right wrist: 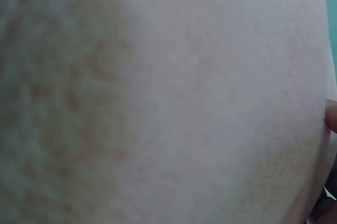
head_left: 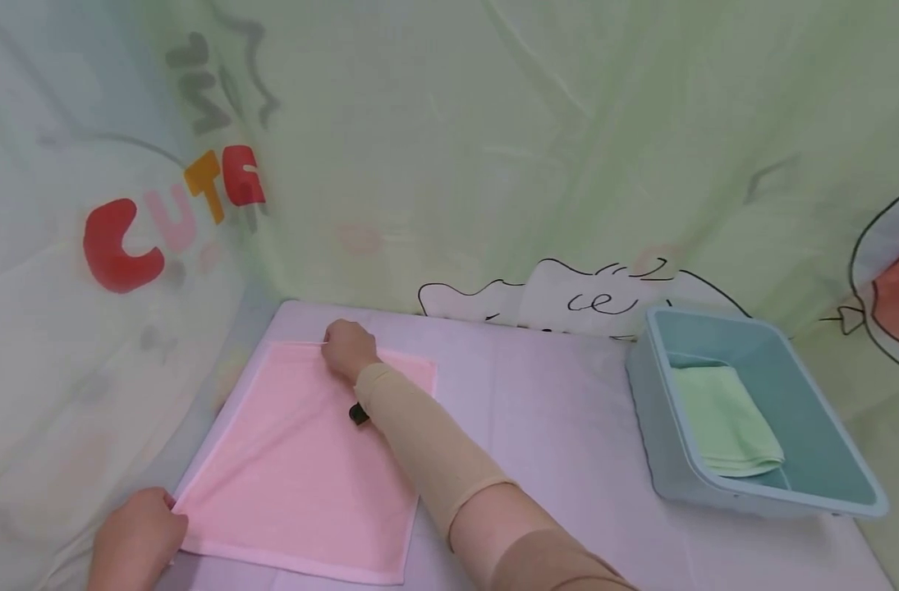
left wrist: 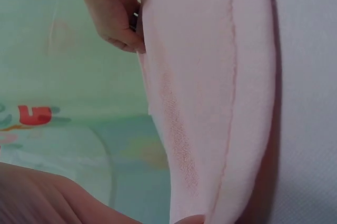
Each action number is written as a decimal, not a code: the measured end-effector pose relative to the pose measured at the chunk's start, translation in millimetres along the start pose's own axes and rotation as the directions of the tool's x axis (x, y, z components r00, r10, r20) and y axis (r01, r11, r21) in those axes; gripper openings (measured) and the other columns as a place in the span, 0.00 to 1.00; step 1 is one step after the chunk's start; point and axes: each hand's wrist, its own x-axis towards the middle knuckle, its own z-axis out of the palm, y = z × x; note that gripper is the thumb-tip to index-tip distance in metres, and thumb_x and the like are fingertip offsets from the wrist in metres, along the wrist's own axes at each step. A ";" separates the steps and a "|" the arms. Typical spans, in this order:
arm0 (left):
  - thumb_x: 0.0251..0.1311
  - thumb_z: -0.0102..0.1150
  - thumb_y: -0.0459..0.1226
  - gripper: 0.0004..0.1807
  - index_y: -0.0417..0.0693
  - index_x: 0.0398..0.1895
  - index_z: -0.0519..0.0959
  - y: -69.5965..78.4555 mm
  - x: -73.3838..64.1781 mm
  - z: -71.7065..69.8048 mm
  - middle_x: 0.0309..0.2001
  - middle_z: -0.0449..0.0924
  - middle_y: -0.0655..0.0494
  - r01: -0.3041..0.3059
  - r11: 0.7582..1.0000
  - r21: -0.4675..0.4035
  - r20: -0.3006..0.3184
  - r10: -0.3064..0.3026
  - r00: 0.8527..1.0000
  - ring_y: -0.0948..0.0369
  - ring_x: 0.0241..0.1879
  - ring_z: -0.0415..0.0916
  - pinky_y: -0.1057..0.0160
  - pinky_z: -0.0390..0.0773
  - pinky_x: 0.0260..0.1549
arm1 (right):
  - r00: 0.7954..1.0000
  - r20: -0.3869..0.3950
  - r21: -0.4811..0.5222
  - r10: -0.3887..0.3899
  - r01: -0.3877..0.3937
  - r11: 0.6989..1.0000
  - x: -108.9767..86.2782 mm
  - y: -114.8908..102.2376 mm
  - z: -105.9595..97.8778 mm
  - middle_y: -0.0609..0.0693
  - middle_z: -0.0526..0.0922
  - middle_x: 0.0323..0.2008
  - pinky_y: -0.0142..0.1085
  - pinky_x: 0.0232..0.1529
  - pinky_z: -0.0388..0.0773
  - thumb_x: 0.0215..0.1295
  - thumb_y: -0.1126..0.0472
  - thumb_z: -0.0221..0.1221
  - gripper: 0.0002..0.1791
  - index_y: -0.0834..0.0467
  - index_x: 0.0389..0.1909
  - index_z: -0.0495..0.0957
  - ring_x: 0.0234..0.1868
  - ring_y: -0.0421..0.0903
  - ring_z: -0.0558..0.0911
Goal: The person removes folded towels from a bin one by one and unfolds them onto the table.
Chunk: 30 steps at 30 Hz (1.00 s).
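Note:
A pink towel [head_left: 309,476] with a stitched hem lies spread over the left part of the table. My left hand [head_left: 137,533] pinches its near left corner. Across the towel my right arm reaches to the far edge, where the fingers of my right hand [head_left: 349,349] grip the hem. In the left wrist view the towel [left wrist: 195,76] runs between both hands, its hem side bowed up from the table. Pink cloth [right wrist: 221,76] fills most of the right wrist view, with a fingertip [right wrist: 331,116] at its right edge.
On the right of the table stands a light blue plastic bin [head_left: 833,443] holding a folded green towel [head_left: 726,419]. A printed curtain [head_left: 449,148] hangs behind and along the left side. The table [head_left: 538,410] has a pale lilac cover.

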 end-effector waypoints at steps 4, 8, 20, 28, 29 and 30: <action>0.60 0.51 0.32 0.12 0.29 0.32 0.80 -2.7 1.3 1.2 0.21 0.78 0.49 0.010 1.000 0.000 -0.006 -0.010 1.000 0.51 0.25 0.75 0.58 0.70 0.23 | 1.000 -0.020 -0.026 -0.022 0.021 0.999 -0.4 -1.6 1.4 0.42 0.90 0.40 0.45 0.54 0.81 0.77 0.54 0.61 0.08 0.47 0.41 0.88 0.43 0.42 0.85; 0.59 0.51 0.31 0.12 0.29 0.32 0.81 -6.1 1.8 1.5 0.23 0.80 0.48 -0.002 1.000 0.007 -0.025 0.002 1.000 0.50 0.25 0.74 0.57 0.70 0.22 | 0.999 -0.023 -0.039 -0.030 0.029 0.999 2.7 -3.5 5.4 0.41 0.90 0.39 0.44 0.52 0.80 0.78 0.52 0.61 0.08 0.45 0.41 0.88 0.44 0.42 0.85; 0.59 0.54 0.34 0.12 0.30 0.32 0.80 -1.7 -4.9 2.0 0.23 0.79 0.48 0.013 1.000 0.007 0.011 -0.013 1.000 0.51 0.25 0.75 0.57 0.71 0.23 | 0.996 -0.093 -0.072 -0.011 0.004 0.997 -0.8 -4.3 7.5 0.39 0.92 0.44 0.44 0.53 0.74 0.78 0.49 0.62 0.07 0.42 0.43 0.89 0.51 0.47 0.85; 0.59 0.52 0.33 0.12 0.30 0.34 0.79 -2.1 -2.7 6.0 0.25 0.79 0.44 0.020 1.000 0.002 -0.026 -0.020 0.999 0.49 0.26 0.74 0.55 0.70 0.22 | 0.997 -0.080 -0.101 0.017 -0.025 0.995 -6.2 2.7 1.7 0.41 0.92 0.47 0.45 0.55 0.77 0.79 0.48 0.61 0.09 0.44 0.47 0.88 0.54 0.49 0.85; 0.59 0.51 0.33 0.12 0.30 0.33 0.79 -1.2 -3.2 6.1 0.25 0.79 0.43 0.020 1.000 0.001 -0.029 -0.020 0.999 0.49 0.26 0.74 0.55 0.70 0.22 | 0.996 -0.086 -0.107 0.024 -0.033 0.994 -7.2 4.4 -0.9 0.41 0.91 0.47 0.45 0.55 0.77 0.79 0.48 0.61 0.10 0.44 0.48 0.88 0.54 0.49 0.84; 0.59 0.51 0.33 0.11 0.30 0.33 0.79 0.0 -3.6 6.1 0.25 0.78 0.43 0.027 1.000 -0.001 -0.027 -0.027 0.999 0.49 0.26 0.74 0.55 0.70 0.22 | 0.995 -0.091 -0.112 0.027 -0.037 0.993 -8.0 6.4 -3.2 0.42 0.91 0.48 0.45 0.56 0.78 0.79 0.48 0.60 0.10 0.44 0.48 0.88 0.54 0.49 0.84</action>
